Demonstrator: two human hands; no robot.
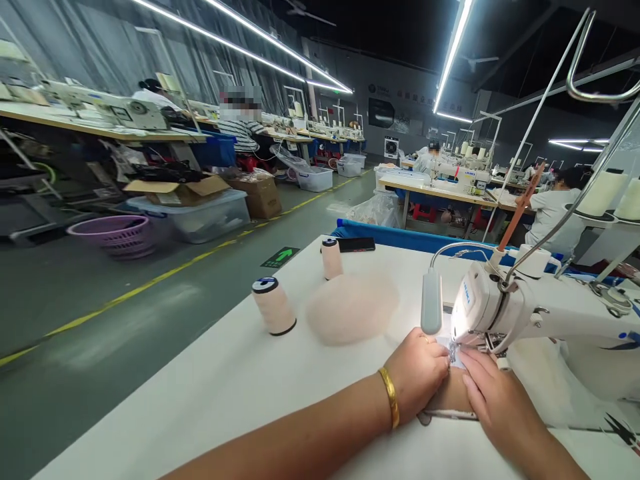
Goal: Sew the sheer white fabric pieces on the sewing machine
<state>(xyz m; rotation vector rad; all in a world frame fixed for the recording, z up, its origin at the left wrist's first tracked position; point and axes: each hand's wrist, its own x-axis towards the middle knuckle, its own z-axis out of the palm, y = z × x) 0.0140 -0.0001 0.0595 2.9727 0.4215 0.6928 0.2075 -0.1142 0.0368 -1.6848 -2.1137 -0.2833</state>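
Note:
My left hand (417, 373), with a gold bangle on the wrist, is curled with its fingers pressed on a small pale piece of fabric (453, 357) under the needle of a white sewing machine (540, 313). My right hand (493, 390) lies beside it, fingers stretched flat on the same fabric just in front of the presser foot. The machine's small lamp (431, 300) hangs right above my left hand. A pile of pale pink fabric pieces (353, 307) lies on the white table (225, 387) to the left of my hands.
Two cones of pale thread (273, 305) (331, 258) stand on the table, and a black phone (356, 245) lies at its far edge. Black scissors (620, 427) lie at the right. Across the aisle are a purple basket (117, 235), clear bins, cardboard boxes and other people at sewing tables.

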